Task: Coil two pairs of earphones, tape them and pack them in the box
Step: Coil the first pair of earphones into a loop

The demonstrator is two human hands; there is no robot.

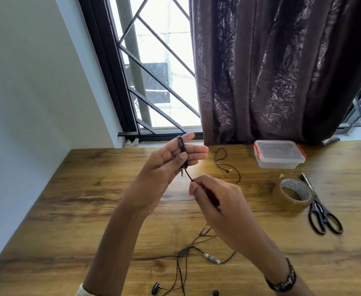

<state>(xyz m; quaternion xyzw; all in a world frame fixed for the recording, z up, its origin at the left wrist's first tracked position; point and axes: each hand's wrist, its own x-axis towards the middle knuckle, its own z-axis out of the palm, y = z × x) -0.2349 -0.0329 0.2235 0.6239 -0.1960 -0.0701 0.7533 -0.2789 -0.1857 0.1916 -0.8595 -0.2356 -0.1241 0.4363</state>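
Above the bench [111, 210], the left hand [164, 165] holds coiled earphone cable [182, 146] wound around its fingers while the right hand [215, 201] pinches the trailing cord.

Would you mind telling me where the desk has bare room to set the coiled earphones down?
The widest bare patch is the left part of the wooden desk, between the wall and the left hand. The right side is crowded: plastic box, tape roll, scissors. Loose earphone cable clutters the near middle.
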